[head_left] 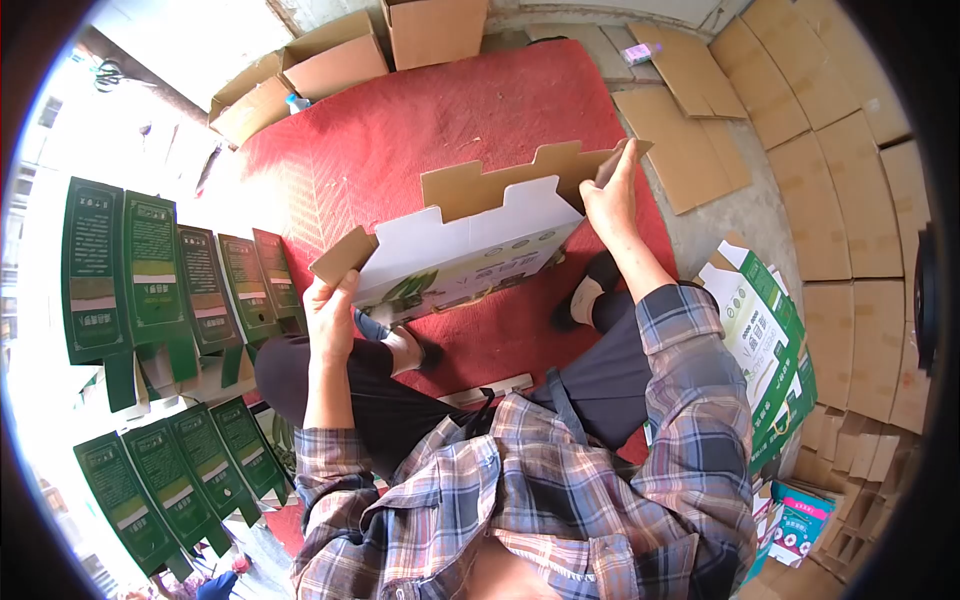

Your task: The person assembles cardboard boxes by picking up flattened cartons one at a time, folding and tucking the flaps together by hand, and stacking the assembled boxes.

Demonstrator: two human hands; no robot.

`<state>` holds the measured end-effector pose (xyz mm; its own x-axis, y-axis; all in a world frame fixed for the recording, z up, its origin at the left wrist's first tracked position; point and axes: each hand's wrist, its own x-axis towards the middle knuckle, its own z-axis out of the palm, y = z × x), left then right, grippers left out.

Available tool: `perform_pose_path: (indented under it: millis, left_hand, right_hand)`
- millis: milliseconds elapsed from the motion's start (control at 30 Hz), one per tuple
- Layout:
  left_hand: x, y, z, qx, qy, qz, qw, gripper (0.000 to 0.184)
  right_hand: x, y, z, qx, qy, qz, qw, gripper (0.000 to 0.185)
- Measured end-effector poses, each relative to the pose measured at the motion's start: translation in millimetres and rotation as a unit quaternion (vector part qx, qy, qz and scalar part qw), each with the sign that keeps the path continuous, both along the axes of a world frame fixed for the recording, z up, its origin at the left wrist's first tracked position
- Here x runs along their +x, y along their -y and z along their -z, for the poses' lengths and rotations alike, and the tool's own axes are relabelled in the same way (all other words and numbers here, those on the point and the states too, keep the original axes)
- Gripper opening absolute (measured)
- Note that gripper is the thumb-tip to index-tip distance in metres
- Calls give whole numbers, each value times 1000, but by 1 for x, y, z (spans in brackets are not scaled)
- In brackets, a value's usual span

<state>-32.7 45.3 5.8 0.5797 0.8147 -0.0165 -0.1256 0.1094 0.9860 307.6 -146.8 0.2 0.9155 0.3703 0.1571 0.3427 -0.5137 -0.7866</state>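
Observation:
A white printed carton with green plant pictures is held up in front of me, above my lap. Its top flaps stand open and show brown cardboard inside. My left hand grips the small flap at the carton's left end, thumb against it. At the far right end my right hand pinches another flap, with the thumb pointing up. A thin rope handle hangs on the carton's near printed side.
Several green cartons stand in rows at my left. White and green cartons lie stacked at my right. Brown boxes line the back of the red mat. Flat cardboard lies on the floor; stacked brown boxes form the right side.

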Motion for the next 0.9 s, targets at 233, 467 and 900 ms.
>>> perform_pose_path:
  millis: [233, 467, 900]
  left_hand:
    - [8, -2, -22, -32, 108, -168, 979, 26]
    - [9, -21, 2, -22, 74, -217, 973, 44]
    - [73, -58, -41, 370, -168, -121, 905, 74]
  right_hand:
    - [15, 20, -41, 290, -147, -157, 933, 80]
    - [11, 30, -40, 232, -347, -245, 875, 80]
    - [13, 42, -29, 162, -413, -256, 859, 75]
